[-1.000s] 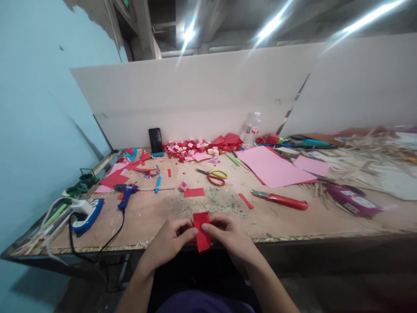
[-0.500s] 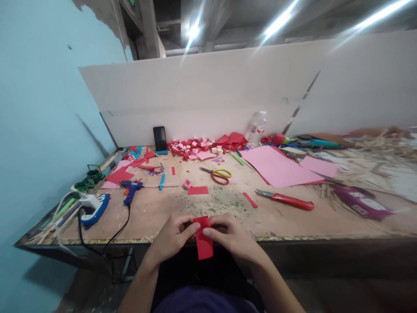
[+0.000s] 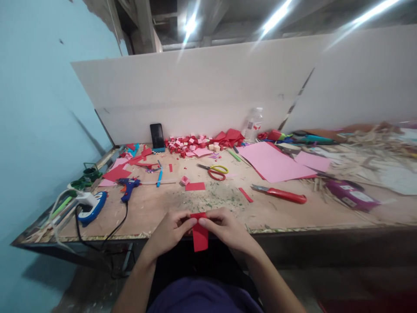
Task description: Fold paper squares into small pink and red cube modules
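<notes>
Left hand (image 3: 169, 231) and right hand (image 3: 230, 228) meet at the front edge of the bench (image 3: 161, 202), 2 thumbs (image 3: 190, 223) uppermost, pinching the red paper strip (image 3: 200, 240) between them. Beyond lie, left to right, blue glue gun (image 3: 129, 188), pink cube (image 3: 184, 180), red rectangle (image 3: 195, 186), scissors (image 3: 216, 174) and red-handled cutting tool (image 3: 286, 195). Strip is plain, narrow and hangs lengthwise; thumbs cover part of its upper end.

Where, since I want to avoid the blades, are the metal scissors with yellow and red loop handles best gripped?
Probably by the red loop and yellow loop, coming from the right: the scissors lie with both loops on that side, blades pointing left.
</notes>
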